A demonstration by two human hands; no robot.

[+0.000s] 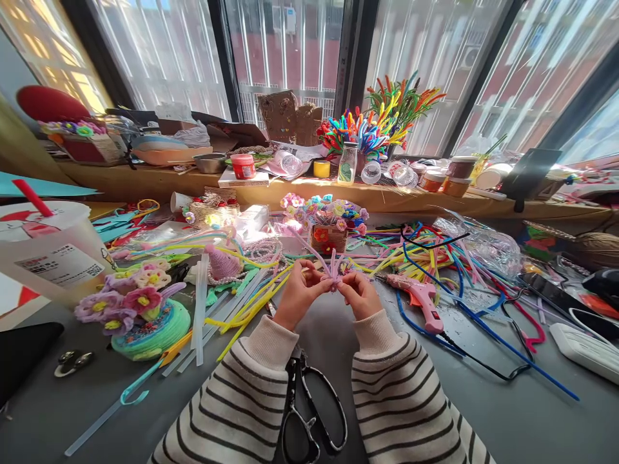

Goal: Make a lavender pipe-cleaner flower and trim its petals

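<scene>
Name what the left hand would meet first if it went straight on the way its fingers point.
Beyond the lilac pipe-cleaner piece it pinches, the left hand would probably meet the right hand, whose fingertips face it across the piece; exact depth is hard to judge.

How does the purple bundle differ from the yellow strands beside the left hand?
The purple bundle is pinched by the left hand and right hand; the yellow strands lie on the table. The purple bundle gathers at its base and fans upward; the yellow strands spread loosely. Both have thin lengths.
</scene>
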